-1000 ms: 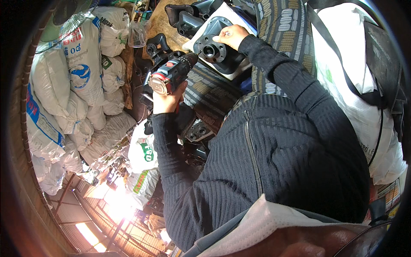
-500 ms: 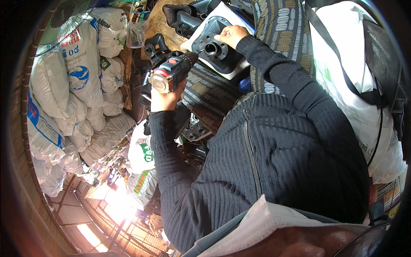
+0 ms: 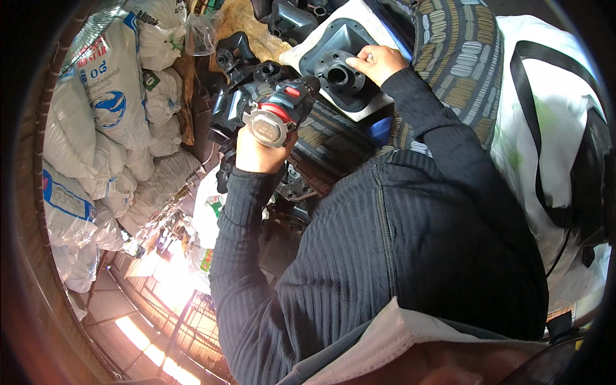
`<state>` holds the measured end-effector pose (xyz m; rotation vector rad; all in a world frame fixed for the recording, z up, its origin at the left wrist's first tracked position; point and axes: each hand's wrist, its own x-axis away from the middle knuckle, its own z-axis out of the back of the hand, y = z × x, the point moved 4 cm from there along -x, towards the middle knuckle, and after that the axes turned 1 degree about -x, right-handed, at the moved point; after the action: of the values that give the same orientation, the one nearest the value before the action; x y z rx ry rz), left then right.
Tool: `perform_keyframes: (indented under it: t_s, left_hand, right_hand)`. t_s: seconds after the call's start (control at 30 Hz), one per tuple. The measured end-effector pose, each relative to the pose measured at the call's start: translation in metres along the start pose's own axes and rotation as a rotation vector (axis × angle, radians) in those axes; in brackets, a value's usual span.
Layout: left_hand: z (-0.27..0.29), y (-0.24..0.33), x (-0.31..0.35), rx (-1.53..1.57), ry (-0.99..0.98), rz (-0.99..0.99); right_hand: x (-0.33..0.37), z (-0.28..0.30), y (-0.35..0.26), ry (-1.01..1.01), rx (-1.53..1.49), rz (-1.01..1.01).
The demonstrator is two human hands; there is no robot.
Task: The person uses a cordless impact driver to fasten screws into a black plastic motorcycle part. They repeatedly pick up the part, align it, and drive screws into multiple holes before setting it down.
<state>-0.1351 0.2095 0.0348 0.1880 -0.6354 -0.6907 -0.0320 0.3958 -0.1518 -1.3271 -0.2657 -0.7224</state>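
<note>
My left hand (image 3: pixel 262 153) is wrapped round the grip of a red and black cordless drill (image 3: pixel 280 110). The drill's chuck points at the near left side of a black moulded part (image 3: pixel 350 40) with a flared square base and a round holed flange. Whether the drill bit touches the part cannot be seen. This part rests on a white pad (image 3: pixel 372 22) across my lap. At the upper right of the flange, my right hand (image 3: pixel 384 65) has thumb and forefinger pinched together. Anything small between those fingertips is too small to make out.
More black moulded parts (image 3: pixel 292 20) lie beyond the pad, and others (image 3: pixel 232 50) sit left of it. Stuffed white sacks (image 3: pixel 109 102) are stacked at the left. My legs in patterned trousers (image 3: pixel 452 64) support the work. A white bag with black straps (image 3: pixel 513 70) stands at the right.
The drill has drawn slightly back from the flange, toward its near left. My right hand has lifted off the flange's upper edge, its fingers now pinched. The whole view has shifted a little.
</note>
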Motion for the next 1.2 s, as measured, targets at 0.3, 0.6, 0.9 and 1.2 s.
perform_keyframes:
  t_s: [0.3,0.6,0.9,1.2]
  left_hand:
    - [-0.009,-0.002,0.000,0.011,0.086,-0.066]
    - [-0.011,0.017,0.058,0.214,0.253,0.003]
    - [-0.018,0.074,0.090,0.413,0.251,-0.135]
    - [-0.021,0.068,0.085,0.674,0.205,0.039]
  right_hand:
    - [-0.005,-0.003,0.001,-0.005,0.077,0.046]
    - [0.011,0.015,0.015,-0.169,-1.031,-0.241]
    - [0.052,0.003,0.000,-0.777,-1.611,0.015]
    - [0.065,0.003,-0.008,-0.766,-1.232,0.028]
